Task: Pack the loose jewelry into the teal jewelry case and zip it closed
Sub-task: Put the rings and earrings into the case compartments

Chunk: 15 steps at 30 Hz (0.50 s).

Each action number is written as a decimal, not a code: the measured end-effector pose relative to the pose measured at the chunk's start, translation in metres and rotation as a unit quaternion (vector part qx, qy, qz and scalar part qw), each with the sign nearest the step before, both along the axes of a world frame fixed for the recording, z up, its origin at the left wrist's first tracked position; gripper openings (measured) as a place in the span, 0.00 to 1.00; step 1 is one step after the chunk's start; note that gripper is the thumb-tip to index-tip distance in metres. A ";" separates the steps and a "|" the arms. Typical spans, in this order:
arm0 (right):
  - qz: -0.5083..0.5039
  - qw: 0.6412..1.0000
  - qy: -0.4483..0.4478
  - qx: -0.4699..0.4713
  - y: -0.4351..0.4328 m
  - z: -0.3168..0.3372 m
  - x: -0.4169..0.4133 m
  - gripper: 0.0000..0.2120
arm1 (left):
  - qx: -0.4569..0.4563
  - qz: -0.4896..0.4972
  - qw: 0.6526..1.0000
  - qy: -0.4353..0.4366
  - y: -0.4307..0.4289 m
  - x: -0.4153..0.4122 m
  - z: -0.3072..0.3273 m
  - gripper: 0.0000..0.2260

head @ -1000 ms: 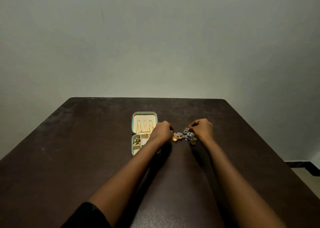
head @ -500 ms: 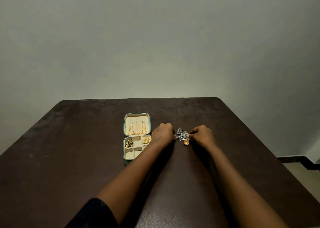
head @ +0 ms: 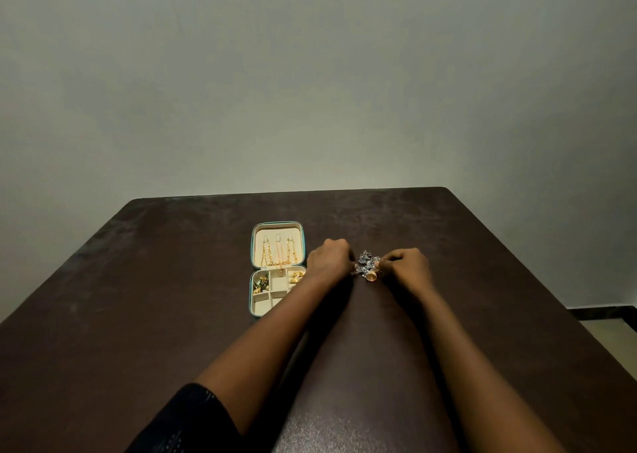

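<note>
Item: dark table, near edge bare.
Left hand and right hand: both curled, fingertips pinching a silver jewelry cluster with a gold bell piece, low over the tabletop between them.
Teal jewelry case: open flat, just left of the left hand; gold chains in the lid, several tray compartments free.
Handling, advised: untangle pieces first, lift one at a time, seat each in a free compartment.
</note>
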State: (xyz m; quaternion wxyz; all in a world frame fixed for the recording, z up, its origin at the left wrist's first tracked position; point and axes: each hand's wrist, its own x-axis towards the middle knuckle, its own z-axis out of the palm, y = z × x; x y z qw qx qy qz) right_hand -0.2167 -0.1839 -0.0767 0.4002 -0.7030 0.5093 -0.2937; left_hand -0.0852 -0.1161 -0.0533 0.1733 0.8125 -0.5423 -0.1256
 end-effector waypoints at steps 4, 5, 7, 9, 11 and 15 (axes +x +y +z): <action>-0.007 0.979 -0.180 0.100 0.004 -0.010 0.000 0.09 | 0.006 -0.002 1.000 -0.013 -0.003 -0.001 -0.002 0.11; -0.004 0.974 -0.199 0.107 0.004 -0.011 0.000 0.08 | 0.007 -0.001 1.000 -0.015 -0.003 -0.001 -0.002 0.11; 0.005 0.967 -0.226 0.121 0.005 -0.010 -0.001 0.05 | 0.010 0.001 1.000 -0.019 -0.003 0.000 -0.003 0.11; 0.017 0.961 -0.241 0.134 0.004 -0.008 -0.001 0.05 | 0.008 0.003 1.000 -0.021 -0.002 0.001 -0.003 0.11; 0.035 0.950 -0.265 0.161 0.003 -0.006 -0.001 0.05 | -0.002 0.010 1.000 -0.015 -0.002 0.004 -0.003 0.10; 0.057 0.927 -0.298 0.219 0.002 -0.004 0.000 0.07 | -0.051 0.028 0.994 0.091 0.001 0.014 -0.003 0.05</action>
